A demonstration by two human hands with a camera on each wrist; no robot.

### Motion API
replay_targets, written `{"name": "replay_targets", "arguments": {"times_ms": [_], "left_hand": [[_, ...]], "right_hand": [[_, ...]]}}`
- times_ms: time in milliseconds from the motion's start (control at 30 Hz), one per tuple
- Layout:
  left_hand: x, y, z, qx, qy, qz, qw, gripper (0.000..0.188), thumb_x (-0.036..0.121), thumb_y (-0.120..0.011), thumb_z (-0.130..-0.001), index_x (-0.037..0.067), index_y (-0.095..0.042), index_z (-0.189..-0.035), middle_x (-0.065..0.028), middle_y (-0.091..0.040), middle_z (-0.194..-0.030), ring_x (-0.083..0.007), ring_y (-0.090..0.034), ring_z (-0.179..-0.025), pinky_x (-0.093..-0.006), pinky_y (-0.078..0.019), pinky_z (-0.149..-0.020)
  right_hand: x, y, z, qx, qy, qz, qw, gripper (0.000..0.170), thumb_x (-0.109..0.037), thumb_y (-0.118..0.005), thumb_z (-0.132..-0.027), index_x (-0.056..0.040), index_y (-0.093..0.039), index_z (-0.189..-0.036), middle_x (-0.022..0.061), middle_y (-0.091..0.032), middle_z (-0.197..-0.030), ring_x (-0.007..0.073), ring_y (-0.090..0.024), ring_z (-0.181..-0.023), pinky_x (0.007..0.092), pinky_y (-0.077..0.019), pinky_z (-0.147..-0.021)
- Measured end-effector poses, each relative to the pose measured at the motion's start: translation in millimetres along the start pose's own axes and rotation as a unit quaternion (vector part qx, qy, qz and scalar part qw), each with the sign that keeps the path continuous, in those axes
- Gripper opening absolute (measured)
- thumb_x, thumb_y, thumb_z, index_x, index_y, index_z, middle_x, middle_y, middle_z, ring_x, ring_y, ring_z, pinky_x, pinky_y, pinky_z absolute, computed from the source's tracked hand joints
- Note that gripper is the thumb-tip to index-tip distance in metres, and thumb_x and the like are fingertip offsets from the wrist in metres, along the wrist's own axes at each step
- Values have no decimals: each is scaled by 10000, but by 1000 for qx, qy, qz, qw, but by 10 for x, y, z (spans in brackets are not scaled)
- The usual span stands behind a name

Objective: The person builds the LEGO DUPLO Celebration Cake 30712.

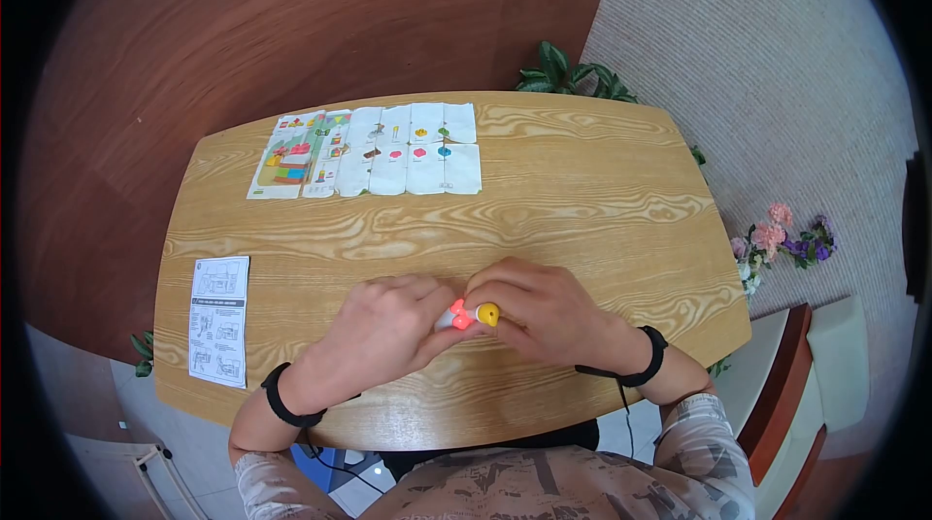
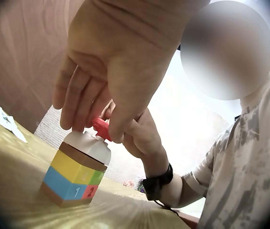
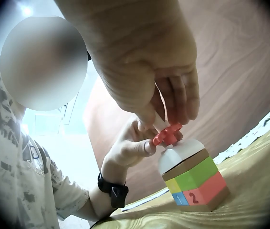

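Note:
A toy block stack stands on the wooden table. Its numbered blue block (image 2: 70,185) and red block (image 3: 205,191) sit low, below the yellow block (image 2: 75,164) and green block (image 3: 198,174). Over a brown layer is a white rounded piece (image 2: 91,145), topped by a red flower-shaped piece (image 3: 167,136). My left hand (image 1: 388,321) pinches around the flower piece, its thumb against the side. My right hand (image 1: 544,311) holds a white stick piece (image 3: 160,125) with a yellow tip (image 1: 488,314), directly above the flower piece.
An unfolded picture sheet (image 1: 388,170) lies at the table's far left side. A smaller printed instruction sheet (image 1: 218,321) is near the left edge. Artificial flowers (image 1: 777,238) and a chair (image 1: 796,374) stand off the right side of the table (image 1: 582,209).

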State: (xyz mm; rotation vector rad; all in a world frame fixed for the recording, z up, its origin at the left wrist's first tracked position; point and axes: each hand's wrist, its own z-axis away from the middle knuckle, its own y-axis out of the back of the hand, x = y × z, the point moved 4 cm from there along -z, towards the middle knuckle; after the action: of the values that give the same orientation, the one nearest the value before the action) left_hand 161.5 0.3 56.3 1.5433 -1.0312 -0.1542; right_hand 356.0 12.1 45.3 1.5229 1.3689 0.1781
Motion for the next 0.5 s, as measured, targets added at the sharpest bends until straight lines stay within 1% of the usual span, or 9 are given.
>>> {"name": "replay_targets", "arguments": {"times_ms": [100, 233, 333, 500], "left_hand": [[-39, -11, 15, -3, -15, -20, 1000, 327, 328, -809, -938, 23, -698, -980, -156, -696, -830, -354, -720, -780, -443, -570, -673], [-45, -13, 24, -9, -14, -26, 1000, 323, 318, -815, -924, 23, -691, -965, -154, -698, -833, -352, -720, -782, -445, -573, -684], [-52, -43, 27, -6, -18, -23, 1000, 317, 308, -817, -918, 21, -694, -978, -155, -701, -837, -352, -722, -788, -447, -577, -694], [-22, -24, 12, -7, -21, -29, 999, 303, 292, -813, -923, 18, -702, -989, -157, -706, -838, -354, -725, -794, -448, -582, -703]], "right_hand": [[6, -14, 0, -11, -9, 1, 1000, 256, -185, -826, -919, -92, -697, -1119, 66, -731, -1128, 297, -718, -959, 386, -596, -776], [-12, -15, 3, -22, -24, 10, 999, 323, -274, -848, -917, -90, -698, -1135, 65, -737, -1166, 303, -726, -996, 390, -606, -813], [31, -40, 23, -40, -32, -1, 999, 320, -257, -842, -924, -84, -697, -1152, 68, -738, -1186, 299, -734, -1004, 387, -611, -824], [41, -38, 39, -43, -39, -14, 998, 334, -243, -845, -920, -75, -697, -1168, 74, -743, -1211, 298, -743, -1005, 380, -616, -823]]}}
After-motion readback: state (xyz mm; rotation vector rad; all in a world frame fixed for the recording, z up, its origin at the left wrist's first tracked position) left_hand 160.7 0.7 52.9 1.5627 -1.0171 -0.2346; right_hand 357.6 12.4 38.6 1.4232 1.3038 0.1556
